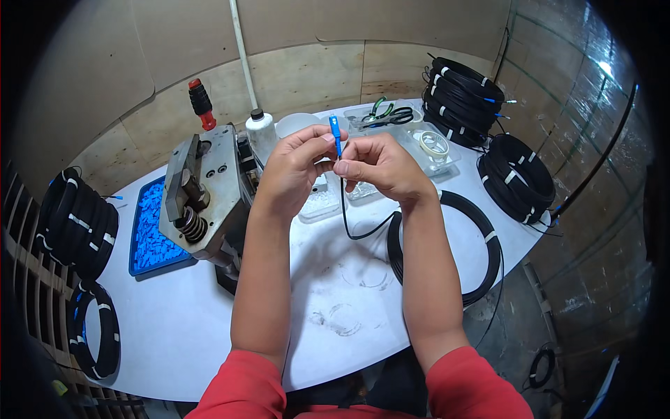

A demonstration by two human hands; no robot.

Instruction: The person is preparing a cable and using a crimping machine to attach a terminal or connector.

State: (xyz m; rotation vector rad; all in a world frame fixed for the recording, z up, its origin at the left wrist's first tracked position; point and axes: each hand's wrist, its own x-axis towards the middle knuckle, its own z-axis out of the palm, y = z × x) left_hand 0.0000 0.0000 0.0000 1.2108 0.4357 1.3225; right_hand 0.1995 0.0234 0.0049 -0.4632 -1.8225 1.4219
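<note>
Between both hands, above the middle of the white table, a blue fibre-optic connector (335, 128) stands upright on the end of a black cable (345, 209). My left hand (299, 160) is closed, its thumb and forefinger at the connector's side. Just below, my right hand (380, 167) pinches the connector's lower end where the cable comes out. From there the cable hangs in a loop and runs right to a coil of black cable (492, 255), tied with white bands and partly hidden behind my right forearm.
Left of my hands stands a metal press (216, 174), beside a blue tray (162, 274) of small blue parts. Stacked cable coils (460, 98) lie at the back right, more coils (77, 223) at the left. Scissors (391, 117), tape (434, 144) and a white bottle (261, 133) sit behind.
</note>
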